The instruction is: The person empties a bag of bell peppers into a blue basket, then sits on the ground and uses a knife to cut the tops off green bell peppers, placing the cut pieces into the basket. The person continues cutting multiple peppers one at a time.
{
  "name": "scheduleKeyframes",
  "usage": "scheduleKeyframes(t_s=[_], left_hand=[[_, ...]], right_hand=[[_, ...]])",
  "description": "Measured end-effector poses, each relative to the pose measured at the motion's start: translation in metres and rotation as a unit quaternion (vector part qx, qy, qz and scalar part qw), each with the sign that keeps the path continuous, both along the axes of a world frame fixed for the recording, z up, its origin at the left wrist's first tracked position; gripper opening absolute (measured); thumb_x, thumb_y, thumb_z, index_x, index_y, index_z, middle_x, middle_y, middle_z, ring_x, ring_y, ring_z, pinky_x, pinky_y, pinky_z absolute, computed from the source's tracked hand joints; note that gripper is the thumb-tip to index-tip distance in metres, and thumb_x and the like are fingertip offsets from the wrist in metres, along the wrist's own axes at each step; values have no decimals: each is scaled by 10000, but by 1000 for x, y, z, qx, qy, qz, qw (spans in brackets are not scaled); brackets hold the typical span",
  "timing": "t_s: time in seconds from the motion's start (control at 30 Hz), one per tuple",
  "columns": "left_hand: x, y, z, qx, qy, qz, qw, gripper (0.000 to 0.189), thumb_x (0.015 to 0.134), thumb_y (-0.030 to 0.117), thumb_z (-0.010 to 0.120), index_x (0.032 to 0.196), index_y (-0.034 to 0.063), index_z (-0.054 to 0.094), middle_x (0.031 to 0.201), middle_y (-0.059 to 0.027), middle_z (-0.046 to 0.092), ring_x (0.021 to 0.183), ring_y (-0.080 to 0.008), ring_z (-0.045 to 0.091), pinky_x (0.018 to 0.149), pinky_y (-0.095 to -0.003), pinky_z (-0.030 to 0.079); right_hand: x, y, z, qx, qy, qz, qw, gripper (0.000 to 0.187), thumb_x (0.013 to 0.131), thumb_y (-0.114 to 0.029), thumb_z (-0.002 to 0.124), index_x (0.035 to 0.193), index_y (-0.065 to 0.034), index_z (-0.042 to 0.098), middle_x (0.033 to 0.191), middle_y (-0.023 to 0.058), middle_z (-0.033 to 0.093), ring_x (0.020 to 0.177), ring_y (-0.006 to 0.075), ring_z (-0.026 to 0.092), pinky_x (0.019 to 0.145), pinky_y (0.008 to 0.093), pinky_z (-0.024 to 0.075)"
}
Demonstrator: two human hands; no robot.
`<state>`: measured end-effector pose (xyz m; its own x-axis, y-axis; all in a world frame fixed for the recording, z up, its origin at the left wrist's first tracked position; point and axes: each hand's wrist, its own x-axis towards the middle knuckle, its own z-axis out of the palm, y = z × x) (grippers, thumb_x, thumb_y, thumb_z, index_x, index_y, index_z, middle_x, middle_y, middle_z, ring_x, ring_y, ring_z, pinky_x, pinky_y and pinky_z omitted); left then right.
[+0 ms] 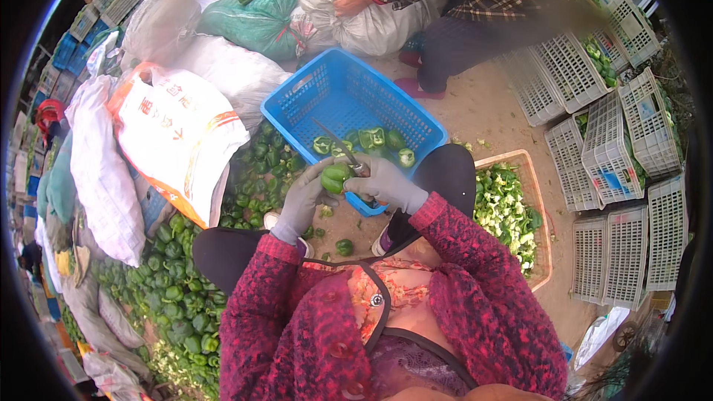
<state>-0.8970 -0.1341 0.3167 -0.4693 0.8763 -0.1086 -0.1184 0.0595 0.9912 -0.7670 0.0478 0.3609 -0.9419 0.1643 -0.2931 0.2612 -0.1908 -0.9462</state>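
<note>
Both my hands wear grey gloves. My left hand point(302, 199) holds a green bell pepper point(335, 178) from its left side. In my right hand point(386, 181) is a knife point(337, 142) with a dark blade pointing up and left; the fingertips of that hand also touch the pepper. Just beyond my hands stands a blue perforated plastic crate point(356, 81), with cut green peppers point(371, 137) showing pale insides at its near end. A small blue container point(365, 207) is partly hidden below my right hand. One whole pepper point(344, 247) lies on the ground between my shoes.
A pale orange-rimmed crate point(543, 234) of pepper cores and scraps stands right. Green peppers point(175, 289) are heaped left, beside a white sack point(178, 128). Stacked white crates point(610, 147) line the right side. Beyond the blue crate, another person point(473, 5) grips a large white sack point(356, 28).
</note>
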Motion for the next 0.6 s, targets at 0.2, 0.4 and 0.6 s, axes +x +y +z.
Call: scheduleKeyframes(t_s=[0.2,0.4,0.6], left_hand=[[-20,31,-5,2,-94,-91,991,727,1033,573,505,1537,53,433,1301,-121,649,926,-221,719,725,-304,584],[-15,80,-11,55,-50,50,996,604,1031,616,501,1214,50,604,910,-40,649,660,-128,631,543,-250,491],[-12,102,-16,93,-120,133,980,545,1068,557,426,1143,55,624,891,-19,638,652,-105,582,528,-232,434]], right_hand=[[-12,34,5,95,-32,-5,995,524,902,-126,704,1391,-5,562,788,-22,573,574,68,535,513,236,410],[-23,31,-8,139,7,-176,974,414,919,-154,691,1300,-21,598,800,-31,584,619,72,558,565,252,449],[-28,57,-51,289,-99,-217,927,292,895,-226,709,1119,-42,674,850,60,649,698,146,649,676,330,537]])
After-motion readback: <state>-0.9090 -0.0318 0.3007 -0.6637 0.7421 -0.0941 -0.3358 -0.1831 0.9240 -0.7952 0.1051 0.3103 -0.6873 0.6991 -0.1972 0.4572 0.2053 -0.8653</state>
